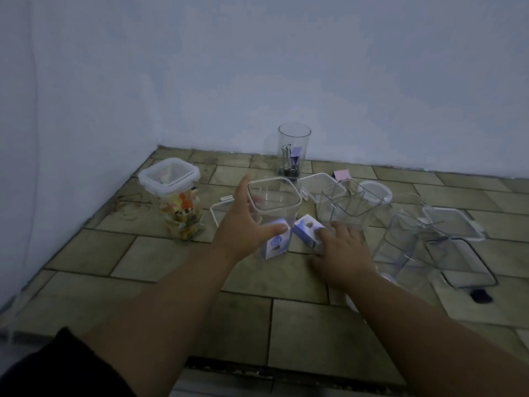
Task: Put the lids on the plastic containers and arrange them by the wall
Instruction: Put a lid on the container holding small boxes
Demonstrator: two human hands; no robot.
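Note:
My left hand (246,224) wraps around a tall clear square container (274,207) with no lid; a small purple-white box (276,243) stands inside it. My right hand (342,247) rests on a second purple-white box (306,229) lying on the floor beside that container. A lidded container (171,179) full of colourful bits stands at the left. A round clear cup (294,138) with binder clips stands by the wall. More open clear containers (343,204) sit to the right, with loose lids (452,222) and a round lid (375,190).
The tiled floor (300,325) meets a pale wall (257,67) behind and at the left. Rubber bands (134,207) lie near the left wall. A pink clip (342,175) and a black clip (481,296) lie loose. A lid (214,216) lies behind my left hand.

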